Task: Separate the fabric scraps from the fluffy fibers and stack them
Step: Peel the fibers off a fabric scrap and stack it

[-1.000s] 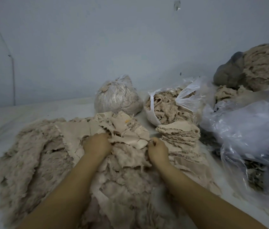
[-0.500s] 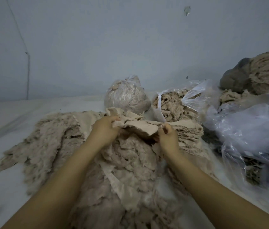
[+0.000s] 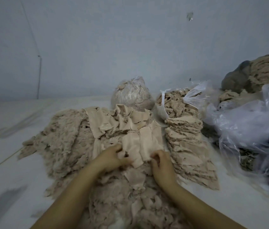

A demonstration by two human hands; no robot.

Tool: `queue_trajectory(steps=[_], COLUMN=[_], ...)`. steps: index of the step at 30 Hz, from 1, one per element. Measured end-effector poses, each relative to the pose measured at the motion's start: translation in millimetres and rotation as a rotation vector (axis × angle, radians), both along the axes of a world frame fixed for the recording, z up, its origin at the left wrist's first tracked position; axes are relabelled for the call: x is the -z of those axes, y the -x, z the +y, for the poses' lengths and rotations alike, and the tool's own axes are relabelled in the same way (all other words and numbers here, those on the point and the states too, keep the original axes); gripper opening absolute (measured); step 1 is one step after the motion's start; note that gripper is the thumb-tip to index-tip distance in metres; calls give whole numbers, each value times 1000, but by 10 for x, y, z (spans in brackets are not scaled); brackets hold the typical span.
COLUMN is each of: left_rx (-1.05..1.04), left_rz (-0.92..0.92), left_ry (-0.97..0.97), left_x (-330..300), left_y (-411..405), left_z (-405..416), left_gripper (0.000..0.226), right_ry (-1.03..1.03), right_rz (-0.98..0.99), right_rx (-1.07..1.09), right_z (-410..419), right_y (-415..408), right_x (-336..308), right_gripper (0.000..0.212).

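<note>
A big heap of beige fluffy fibers [image 3: 64, 139] mixed with flat beige fabric scraps covers the white surface in front of me. My left hand [image 3: 112, 157] and my right hand [image 3: 161, 161] both pinch the near edge of one smooth fabric scrap [image 3: 138, 146] lying on top of the heap's middle. More loose scraps [image 3: 130, 119] lie bunched at the heap's far side. To the right stands a layered stack of sorted scraps [image 3: 186, 141], leaning and fanning out toward me.
A tied plastic bag of fibers [image 3: 132, 95] and an open bag of fluff [image 3: 175, 101] stand behind the heap by the wall. Crumpled clear plastic bags [image 3: 249, 128] and a dark-and-beige bundle [image 3: 262, 71] crowd the right side. White surface [image 3: 11, 162] lies to the left.
The bundle of scraps that both hands held up half a second ago now lies on the heap. Both hands have drawn nearer to me and pinch a single scrap.
</note>
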State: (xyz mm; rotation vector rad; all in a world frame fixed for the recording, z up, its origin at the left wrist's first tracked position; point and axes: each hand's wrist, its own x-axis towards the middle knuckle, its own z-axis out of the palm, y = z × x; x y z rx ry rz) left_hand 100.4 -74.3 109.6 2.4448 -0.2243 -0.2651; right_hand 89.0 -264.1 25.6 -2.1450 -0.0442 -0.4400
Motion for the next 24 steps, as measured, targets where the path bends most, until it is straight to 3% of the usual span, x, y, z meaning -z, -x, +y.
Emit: queue_trajectory(steps=[1,2,3,6,11,14,19,21,24], left_rx=[-5,-10,-21,-121,-92,-176,-543,-469,-193], left_rz=[34,80,137,290,339,220,7,-114,-411], left_ry=[103,236,388,823,1047,994,1065,894,378], left_x=[46,98,144,151,109,92,124,159,220], left_y=[30,46,38,-5,-77,-155,-425,-485,-481], left_z=[-60,-124,-190,-345,-455,-466,-396,-336,-342], left_gripper=[68,77,74,40,25,23,23,14,22], right_ry=[-61,-146,-273,-640,-919,-936,-782,-892,-1075], right_rz=[21,96,210,494,500,435,335,362,478], right_rx=[18,-22,-100,-312,-352,-356,-383,-374,-441], right_z=[32,70,111,209,241,226,96,35,15], right_y=[37,79,110,174,84,64,133,155,153], right_x=[-1,-17,-23,-80,-65,-70,-57,-34,-94], right_gripper=[5,17,28,30,19,11,44,38,8])
